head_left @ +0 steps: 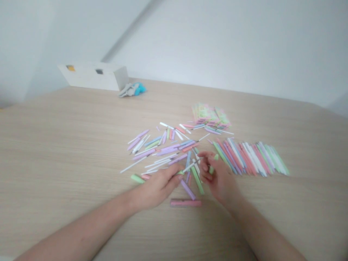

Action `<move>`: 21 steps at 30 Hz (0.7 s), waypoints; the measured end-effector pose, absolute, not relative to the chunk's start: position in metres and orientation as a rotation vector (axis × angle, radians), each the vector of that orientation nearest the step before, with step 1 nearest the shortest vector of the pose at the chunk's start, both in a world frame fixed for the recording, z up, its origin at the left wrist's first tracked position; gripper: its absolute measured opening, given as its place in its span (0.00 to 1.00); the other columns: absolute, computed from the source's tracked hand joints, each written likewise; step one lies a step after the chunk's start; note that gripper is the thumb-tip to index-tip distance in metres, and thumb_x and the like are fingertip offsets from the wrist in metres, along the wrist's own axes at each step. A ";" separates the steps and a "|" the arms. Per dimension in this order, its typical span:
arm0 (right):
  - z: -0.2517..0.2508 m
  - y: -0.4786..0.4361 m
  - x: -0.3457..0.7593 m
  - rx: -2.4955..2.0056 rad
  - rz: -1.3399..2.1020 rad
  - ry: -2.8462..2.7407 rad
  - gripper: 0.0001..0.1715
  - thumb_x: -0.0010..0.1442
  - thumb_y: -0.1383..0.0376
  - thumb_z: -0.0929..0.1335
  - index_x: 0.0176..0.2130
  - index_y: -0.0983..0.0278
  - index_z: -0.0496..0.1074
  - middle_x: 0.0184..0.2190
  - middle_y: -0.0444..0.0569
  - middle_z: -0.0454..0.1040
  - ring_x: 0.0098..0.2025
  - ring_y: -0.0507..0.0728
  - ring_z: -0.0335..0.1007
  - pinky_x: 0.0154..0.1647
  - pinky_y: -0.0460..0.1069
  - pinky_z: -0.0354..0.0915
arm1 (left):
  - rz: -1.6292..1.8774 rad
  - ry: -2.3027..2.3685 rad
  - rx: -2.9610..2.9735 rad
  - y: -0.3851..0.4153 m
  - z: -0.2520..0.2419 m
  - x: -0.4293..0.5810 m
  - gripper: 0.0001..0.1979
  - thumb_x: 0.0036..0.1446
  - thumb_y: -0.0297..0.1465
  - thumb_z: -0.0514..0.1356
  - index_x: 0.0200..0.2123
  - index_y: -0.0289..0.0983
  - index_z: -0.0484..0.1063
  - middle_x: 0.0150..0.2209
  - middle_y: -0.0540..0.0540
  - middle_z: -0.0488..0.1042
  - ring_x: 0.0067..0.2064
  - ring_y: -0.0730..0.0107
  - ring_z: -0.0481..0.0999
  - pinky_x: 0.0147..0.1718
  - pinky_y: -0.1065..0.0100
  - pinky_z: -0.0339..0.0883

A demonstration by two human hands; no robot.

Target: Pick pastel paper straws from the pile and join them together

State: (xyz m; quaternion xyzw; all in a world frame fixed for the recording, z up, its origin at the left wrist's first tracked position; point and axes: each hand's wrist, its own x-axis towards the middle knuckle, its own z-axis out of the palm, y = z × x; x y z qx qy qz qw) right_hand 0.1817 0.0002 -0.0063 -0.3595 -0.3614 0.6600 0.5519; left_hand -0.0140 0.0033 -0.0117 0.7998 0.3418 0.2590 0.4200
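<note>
My left hand (164, 183) is closed, thumb and fingers pinching a pen with a green end; its white shaft (189, 167) points right, dark tip toward the other hand. My right hand (217, 179) is curled around a green pen cap (213, 165), its fingers close to that tip; blur hides whether they touch. Beneath and around both hands lie loose pen parts: purple barrels (170, 149), thin white refills (137, 165) and a green barrel (197, 181). A pink piece (185, 203) lies nearest to me.
To the right, a slanted row of pastel pens (250, 157) lies side by side. Behind the loose parts are stacked green-and-pink packets (209, 115). At the back left stand a white box (92, 78) and a crumpled grey-and-blue cloth-like item (133, 89), on the wooden table (67, 145).
</note>
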 end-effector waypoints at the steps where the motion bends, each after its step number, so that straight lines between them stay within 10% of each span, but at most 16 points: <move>1: -0.004 0.002 0.183 -0.821 1.558 -0.803 0.09 0.54 0.58 0.68 0.32 0.62 0.71 0.21 0.39 0.57 0.19 0.46 0.45 0.17 0.42 0.46 | 0.649 0.853 2.005 0.003 -0.012 -0.014 0.12 0.66 0.32 0.45 0.43 0.37 0.66 0.37 0.47 0.70 0.40 0.69 0.69 0.41 0.68 0.62; 7: -0.002 0.007 0.188 -0.848 1.277 -0.788 0.12 0.55 0.60 0.67 0.24 0.64 0.69 0.23 0.42 0.64 0.24 0.48 0.59 0.25 0.43 0.59 | 0.639 0.851 2.006 0.005 -0.012 -0.016 0.12 0.65 0.33 0.46 0.43 0.38 0.67 0.36 0.49 0.70 0.39 0.70 0.69 0.39 0.70 0.62; 21: -0.002 0.002 0.191 -0.818 1.182 -0.843 0.07 0.56 0.62 0.68 0.31 0.62 0.75 0.20 0.41 0.61 0.22 0.47 0.58 0.18 0.41 0.55 | 0.686 0.839 2.010 0.007 -0.011 -0.018 0.12 0.65 0.33 0.47 0.43 0.37 0.68 0.38 0.48 0.71 0.40 0.70 0.69 0.41 0.71 0.62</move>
